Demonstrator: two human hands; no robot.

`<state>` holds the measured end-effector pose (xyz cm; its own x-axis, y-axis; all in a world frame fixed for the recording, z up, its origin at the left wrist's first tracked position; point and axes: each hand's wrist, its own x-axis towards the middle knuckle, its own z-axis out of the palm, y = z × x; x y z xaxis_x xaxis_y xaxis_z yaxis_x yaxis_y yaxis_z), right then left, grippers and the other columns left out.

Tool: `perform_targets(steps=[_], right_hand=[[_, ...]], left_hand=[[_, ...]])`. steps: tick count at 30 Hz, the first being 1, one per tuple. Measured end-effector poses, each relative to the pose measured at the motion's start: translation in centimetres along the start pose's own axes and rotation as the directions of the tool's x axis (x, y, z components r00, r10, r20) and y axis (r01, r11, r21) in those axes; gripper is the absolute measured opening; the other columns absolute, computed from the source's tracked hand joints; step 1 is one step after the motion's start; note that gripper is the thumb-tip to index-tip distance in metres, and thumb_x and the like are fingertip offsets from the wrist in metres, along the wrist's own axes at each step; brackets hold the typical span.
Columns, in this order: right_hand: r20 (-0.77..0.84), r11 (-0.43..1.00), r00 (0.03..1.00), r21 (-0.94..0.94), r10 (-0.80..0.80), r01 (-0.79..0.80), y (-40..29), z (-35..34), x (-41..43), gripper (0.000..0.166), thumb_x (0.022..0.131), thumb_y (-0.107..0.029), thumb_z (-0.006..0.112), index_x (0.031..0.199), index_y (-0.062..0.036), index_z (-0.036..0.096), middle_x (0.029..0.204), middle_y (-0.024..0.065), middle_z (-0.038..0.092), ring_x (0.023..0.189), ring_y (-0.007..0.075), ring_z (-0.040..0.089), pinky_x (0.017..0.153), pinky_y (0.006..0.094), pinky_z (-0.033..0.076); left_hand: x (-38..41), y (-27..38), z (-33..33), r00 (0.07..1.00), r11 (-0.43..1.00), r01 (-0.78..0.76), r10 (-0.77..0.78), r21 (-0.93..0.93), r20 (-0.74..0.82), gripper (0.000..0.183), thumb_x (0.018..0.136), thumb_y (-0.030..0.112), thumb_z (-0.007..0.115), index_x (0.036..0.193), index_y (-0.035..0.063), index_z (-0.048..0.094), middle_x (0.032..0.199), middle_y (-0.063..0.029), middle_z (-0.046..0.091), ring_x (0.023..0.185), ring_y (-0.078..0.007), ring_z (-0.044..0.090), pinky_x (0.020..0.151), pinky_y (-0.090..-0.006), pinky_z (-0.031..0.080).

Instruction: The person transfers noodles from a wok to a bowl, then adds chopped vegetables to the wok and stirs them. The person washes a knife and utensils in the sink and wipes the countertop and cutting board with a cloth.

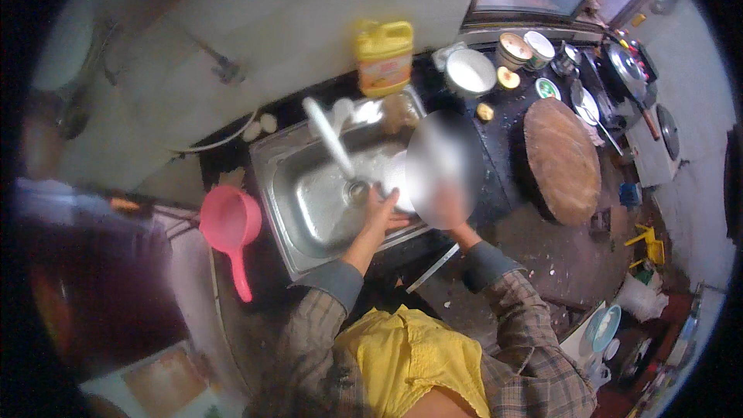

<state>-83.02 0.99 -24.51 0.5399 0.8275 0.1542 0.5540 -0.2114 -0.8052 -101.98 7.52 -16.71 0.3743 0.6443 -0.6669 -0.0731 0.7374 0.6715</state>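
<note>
My left hand (383,213) reaches over the near side of a stainless steel sink (302,209), fingers spread. Its fingertips are at the left edge of a white, rounded dish (396,177); whether they grip it I cannot tell. To the right, my right hand (451,206) is beside the sink's right side, mostly inside a blurred oval patch. That patch hides its fingers, anything in them, and the right part of the white dish. A pale faucet spout (329,136) extends over the basin, its end close to the drain (356,191).
A pink dipper (231,217) lies left of the sink, and a yellow jug (384,58) stands behind it. On the right counter are a white pot (469,72), a cut fruit half (508,78) and a large round wooden board (562,159). A lidded pan (627,67) sits farther right.
</note>
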Motion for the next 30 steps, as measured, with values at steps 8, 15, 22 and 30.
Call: perform_targets(steps=[8,15,22,30], right_hand=[[0.606,0.723,0.719,0.320,0.340,-0.612,-11.9,8.2,5.7,0.027,0.094,-0.019,0.047,0.104,0.0001,0.062,0.099,0.0202,0.065,0.083,0.0312,0.064,0.073,0.0426,0.050],[0.716,0.255,0.693,0.687,-0.079,-0.681,-17.1,13.7,11.2,0.038,0.095,-0.023,0.049,0.125,0.0002,0.051,0.110,0.0098,0.061,0.099,0.0199,0.059,0.088,0.0310,0.047],[0.744,0.715,0.607,0.260,0.280,-0.649,-9.2,8.1,5.0,0.050,0.088,-0.016,0.062,0.132,-0.0005,0.044,0.108,0.0119,0.061,0.076,0.0217,0.068,0.052,0.0262,0.052],[0.666,0.650,0.696,0.408,0.268,-0.641,-9.9,6.7,1.2,0.054,0.081,0.004,0.045,0.133,0.0008,0.035,0.118,0.0206,0.054,0.100,0.0347,0.061,0.073,0.0452,0.061]], left_hand=[[0.4,-1.1,-10.5,0.932,0.992,-0.082,0.042,-0.097,-0.359,0.053,0.089,-0.002,0.035,0.141,0.0049,0.027,0.129,-0.0215,0.048,0.105,-0.0392,0.060,0.068,-0.0486,0.062],[0.7,-1.8,-11.5,0.950,0.978,-0.044,-0.021,-0.203,-0.311,0.053,0.089,-0.002,0.034,0.141,0.0085,0.028,0.131,-0.0184,0.047,0.106,-0.0409,0.059,0.073,-0.0575,0.059],[2.8,1.2,-9.3,0.962,0.980,-0.052,-0.002,-0.193,-0.273,0.055,0.082,-0.007,0.045,0.135,0.0065,0.040,0.128,-0.0190,0.051,0.107,-0.0434,0.058,0.069,-0.0572,0.060],[7.4,-0.4,-6.6,0.774,0.645,-0.096,0.528,0.758,-0.350,0.047,0.082,0.017,0.065,0.125,0.0053,0.051,0.112,-0.0215,0.062,0.096,-0.0382,0.064,0.082,-0.0457,0.053]])
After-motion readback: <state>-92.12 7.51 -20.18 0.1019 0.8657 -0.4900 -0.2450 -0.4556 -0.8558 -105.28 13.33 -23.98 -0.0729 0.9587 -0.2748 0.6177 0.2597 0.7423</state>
